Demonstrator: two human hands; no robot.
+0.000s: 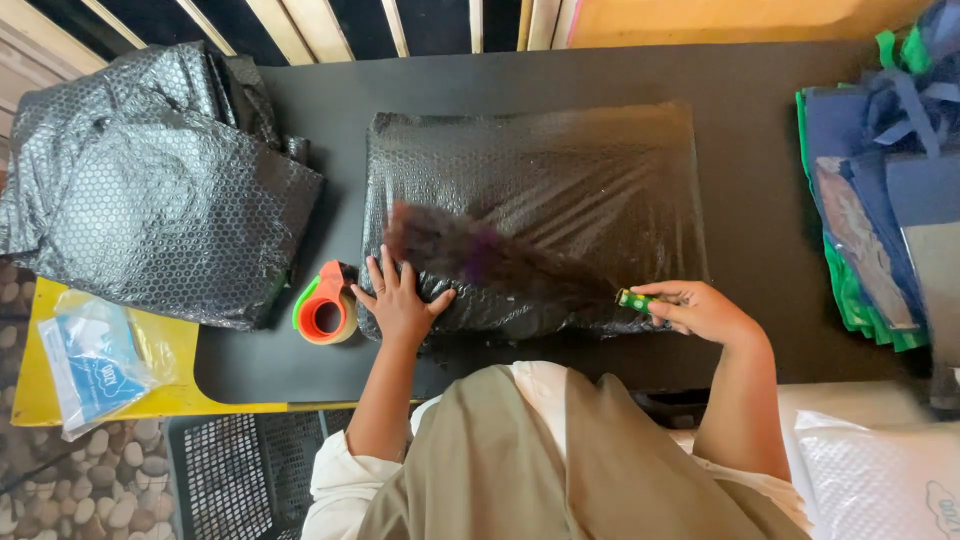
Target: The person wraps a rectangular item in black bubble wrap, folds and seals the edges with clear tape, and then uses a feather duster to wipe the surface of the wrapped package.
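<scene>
Here, in the head view, a person stands at a black table [760, 120]. A flat parcel wrapped in black bubble wrap [540, 190] lies in the middle of it.

The left hand [400, 300] lies flat and open on the near left edge of the parcel. Its fingers are spread and it presses down. It grips nothing.

The right hand [700, 312] is closed around a small green handle [635, 300] at the near right edge of the parcel. From the handle a dark, blurry brush or duster [480, 255] reaches left across the wrap. The blur makes it look like it is moving fast.

An orange and green tape roller [322, 305] sits on the table just beside the left hand. A heap of loose black bubble wrap [150, 190] lies well off to the left. Blue and green bags [880, 200] are stacked on the right.

It looks like the parcel top is being swept while one hand holds it steady. The next sweep needs the left hand to keep pressing, so the parcel does not slide.
</scene>
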